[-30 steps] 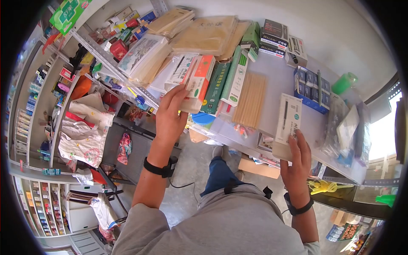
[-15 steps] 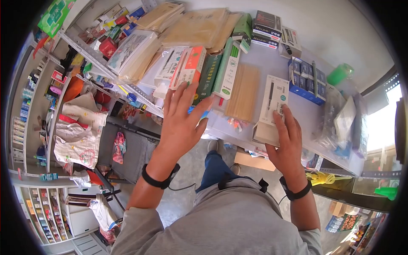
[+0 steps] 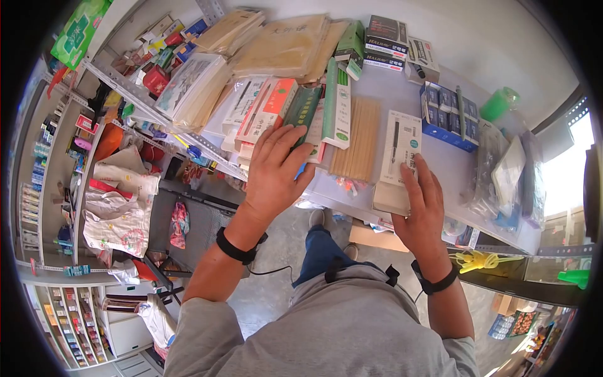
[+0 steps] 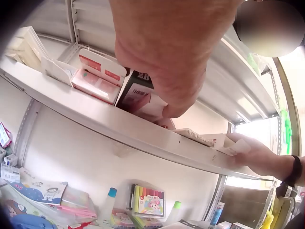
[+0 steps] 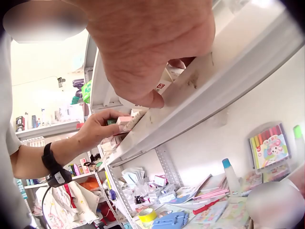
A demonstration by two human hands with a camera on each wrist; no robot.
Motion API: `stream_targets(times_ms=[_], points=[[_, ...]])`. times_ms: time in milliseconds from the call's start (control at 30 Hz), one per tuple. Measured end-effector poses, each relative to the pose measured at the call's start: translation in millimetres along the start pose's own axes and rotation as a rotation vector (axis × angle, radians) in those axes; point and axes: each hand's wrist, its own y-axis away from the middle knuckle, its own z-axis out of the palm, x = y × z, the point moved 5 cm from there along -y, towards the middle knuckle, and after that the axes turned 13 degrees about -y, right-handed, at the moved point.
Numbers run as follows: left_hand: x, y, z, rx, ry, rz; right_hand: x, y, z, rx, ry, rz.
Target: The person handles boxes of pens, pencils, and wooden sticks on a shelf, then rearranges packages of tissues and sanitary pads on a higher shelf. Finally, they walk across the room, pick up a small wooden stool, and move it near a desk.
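Observation:
My left hand (image 3: 276, 166) reaches over the near end of a dark green pencil box (image 3: 304, 107), fingers on top and thumb along its right side. In the left wrist view the box's end, marked 2B (image 4: 138, 90), shows under that hand. An orange-and-white box (image 3: 276, 103) lies just left of it, and a green-and-white pencil box (image 3: 338, 113) just right. My right hand (image 3: 422, 201) grips the near end of a white pen box (image 3: 400, 144), fingers on top and thumb at the front end. The pen box lies at the shelf's front edge.
Light wooden sticks (image 3: 355, 138) lie between the pencil boxes and the pen box. A blue carton (image 3: 449, 119) stands behind at the right, beside plastic-wrapped packets (image 3: 502, 166). Brown envelopes (image 3: 282, 44) are stacked at the back. A lower shelf holds marker pens (image 4: 148, 200).
My left hand let go of the orange-and-white box and moved right onto the dark green box. My right hand shifted the pen box left and back, closer to the wooden sticks.

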Motion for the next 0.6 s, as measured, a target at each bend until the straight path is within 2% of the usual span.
stream_targets(times_ms=[167,367,467,600], points=[[8,1,5,-0.063,0.0,0.035,2,0,3,0.016,0.024,-0.024],[13,-6,-7,-0.155,-0.06,-0.012,-2,0,2,0.008,0.033,-0.029],[7,-3,-3,-0.105,-0.077,0.009,-2,-1,1,0.008,0.036,-0.03],[-8,-5,-11,-0.001,-0.027,-0.073,-1,0,1,0.002,0.027,-0.022]])
